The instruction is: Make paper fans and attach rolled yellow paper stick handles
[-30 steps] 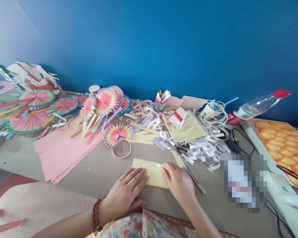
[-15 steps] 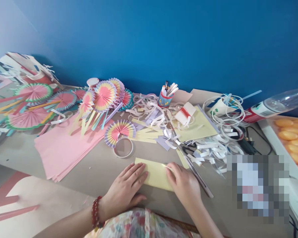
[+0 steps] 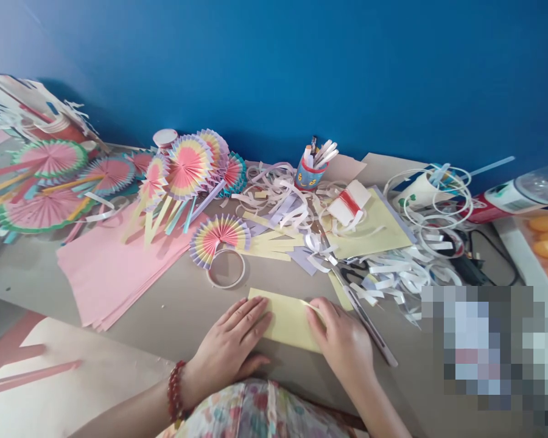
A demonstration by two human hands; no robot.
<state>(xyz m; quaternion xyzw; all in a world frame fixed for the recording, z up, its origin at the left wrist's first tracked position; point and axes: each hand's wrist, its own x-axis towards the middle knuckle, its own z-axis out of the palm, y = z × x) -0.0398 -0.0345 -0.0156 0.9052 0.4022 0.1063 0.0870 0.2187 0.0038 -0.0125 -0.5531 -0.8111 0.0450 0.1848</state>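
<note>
A pale yellow sheet of paper (image 3: 287,322) lies on the table right in front of me. My left hand (image 3: 235,334) rests flat across its left end, fingers stretched out, a red bead bracelet on the wrist. At the paper's right end my right hand (image 3: 342,334) is closed, pinching the far edge between thumb and fingers; a narrow strip of that edge stands up there. Beyond the paper are a white ring (image 3: 226,268) and a half-open pleated paper fan (image 3: 220,238) in pink, yellow and lilac. A long metal-edged tool (image 3: 369,325) lies beside my right hand.
Pink paper sheets (image 3: 119,267) lie left, behind them several finished paper fans (image 3: 189,167). Curled white paper strips (image 3: 388,274), a pen cup (image 3: 309,176), more yellow paper (image 3: 369,231) and a plastic bottle (image 3: 506,198) crowd the back and right. A blue wall (image 3: 274,73) rises behind.
My view has shifted slightly, so things at the sides sit differently in it. Both hands stay on the yellow paper in nearly the same pose.
</note>
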